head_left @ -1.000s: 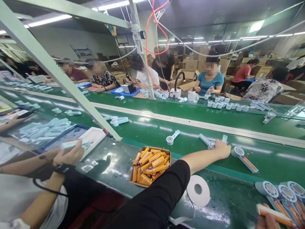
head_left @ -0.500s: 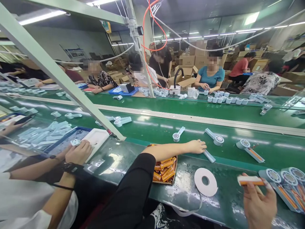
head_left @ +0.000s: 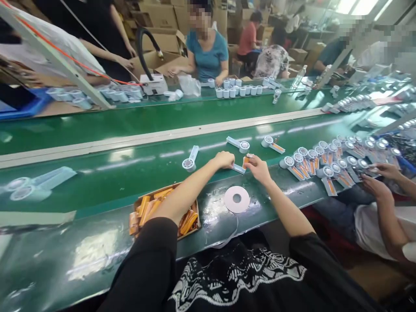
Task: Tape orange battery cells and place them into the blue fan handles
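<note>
My left hand (head_left: 225,159) is closed on a light-blue handheld fan housing (head_left: 238,168) at the belt's near edge. Its handle sticks out to the right, while my fingers hide its head. Between the fingers of my right hand (head_left: 259,168) is an orange battery (head_left: 245,163), held just over the end of that handle. Whether the two touch, I cannot tell. A cardboard box of orange batteries (head_left: 190,221) lies below my left forearm. Nearer me is a roll of white tape (head_left: 230,200), its loose end hanging over the bench edge.
On the green belt (head_left: 146,173) lie several fan housings, among them one at the left (head_left: 189,164) and one with a battery (head_left: 273,145). Rows of fans with batteries (head_left: 313,160) fill the right bench. A co-worker's hands (head_left: 378,182) work there; other people sit opposite.
My view has swung right. My right hand has brought the battery from the right bench over to the fan housing at my left hand.
</note>
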A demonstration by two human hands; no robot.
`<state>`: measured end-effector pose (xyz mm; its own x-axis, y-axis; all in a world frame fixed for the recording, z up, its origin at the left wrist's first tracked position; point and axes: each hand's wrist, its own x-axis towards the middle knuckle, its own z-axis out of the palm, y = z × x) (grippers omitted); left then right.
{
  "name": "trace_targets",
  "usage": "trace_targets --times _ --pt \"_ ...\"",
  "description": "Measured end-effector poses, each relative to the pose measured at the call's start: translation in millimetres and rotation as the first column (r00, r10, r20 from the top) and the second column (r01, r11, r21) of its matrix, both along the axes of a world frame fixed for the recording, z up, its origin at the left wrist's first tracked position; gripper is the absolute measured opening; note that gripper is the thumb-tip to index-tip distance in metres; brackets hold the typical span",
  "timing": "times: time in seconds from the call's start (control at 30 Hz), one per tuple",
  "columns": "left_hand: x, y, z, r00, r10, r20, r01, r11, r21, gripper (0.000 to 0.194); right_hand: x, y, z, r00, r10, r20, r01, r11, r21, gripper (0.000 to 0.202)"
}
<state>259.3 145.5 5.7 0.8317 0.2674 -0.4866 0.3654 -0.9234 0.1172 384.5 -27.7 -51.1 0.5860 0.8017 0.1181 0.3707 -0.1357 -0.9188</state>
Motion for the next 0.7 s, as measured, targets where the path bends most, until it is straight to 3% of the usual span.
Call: trace_targets --times 0.17,0.37,0.53,0.7 --pt "-4 3 2.7 0.998 0.046 0.044 -0.044 0.998 -0.042 0.032 3 1 -16.2 0.993 0.079 0.089 -0.072 0.994 -0.076 0.035" --pt "4 -2 0.1 0.989 0.124 0.079 -0.12 0.991 -0.053 0.042 8 -5 -23.5 0.961 0.153 0.231 -0.107 0.974 -0.197 0.037" --pt "11 -9 0.0 0.979 0.171 0.107 -0.166 0.985 -0.05 0.046 17 -7 -11.8 0.881 0.253 0.399 -0.102 0.926 -0.363 0.038" --pt "19 -12 0.3 0.968 0.211 0.136 -0.206 0.977 -0.047 0.045 20 4 11.1 0.751 0.443 0.49 -0.123 0.823 -0.555 0.031"
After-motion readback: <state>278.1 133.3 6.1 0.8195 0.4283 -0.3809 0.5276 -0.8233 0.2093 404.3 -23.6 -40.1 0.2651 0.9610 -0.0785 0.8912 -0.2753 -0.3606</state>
